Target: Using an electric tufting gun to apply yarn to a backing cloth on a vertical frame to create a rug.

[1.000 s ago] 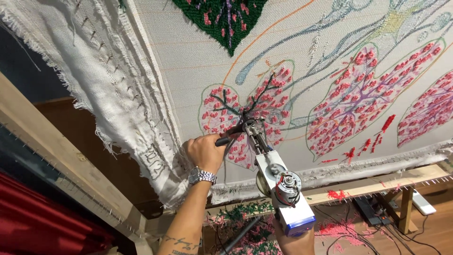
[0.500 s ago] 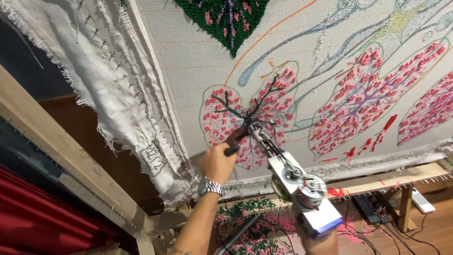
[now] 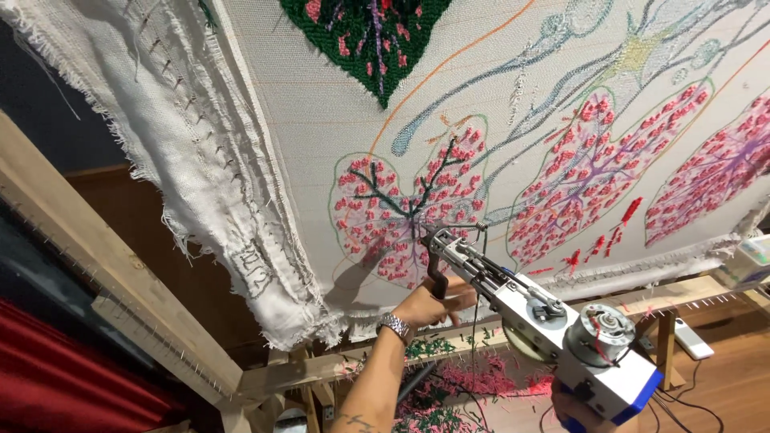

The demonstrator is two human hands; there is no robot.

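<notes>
- Overall, your backing cloth (image 3: 321, 104) is stretched over the wooden frame (image 3: 104, 273), and the frayed, loose edge (image 3: 241, 240) hangs in folds on the left. In my judgement, if that edge slackens further the cloth loses tension and the needle may skip or tear the weave.
- Next, your tufting gun (image 3: 545, 321) points up and to the left, its needle tip (image 3: 429, 238) at or just off the cloth, at the lower edge of the pink heart-shaped leaf (image 3: 401, 216). Any drift of the tip would lay yarn outside the drawn outline or over the dark branch lines.
- Your left hand (image 3: 429, 303) is closed around the gun's curved front handle (image 3: 437, 273), fingers wrapped, with a wristwatch (image 3: 395, 327) on the wrist. It sits close behind the needle; a slipped grip could bring fingers toward the moving parts.
- Your right hand (image 3: 573, 410) is mostly hidden beneath the blue-edged rear of the gun. I cannot tell how firmly it grips; it appears to support the body from below.
- A thin yarn strand (image 3: 475, 321) hangs down just beside the gun. It could snag on the exposed motor (image 3: 605, 329) or gears.
- Yarn clippings (image 3: 473, 377) litter the lower rail and floor, and cables (image 3: 690, 401) trail nearby; both are footing hazards.
</notes>
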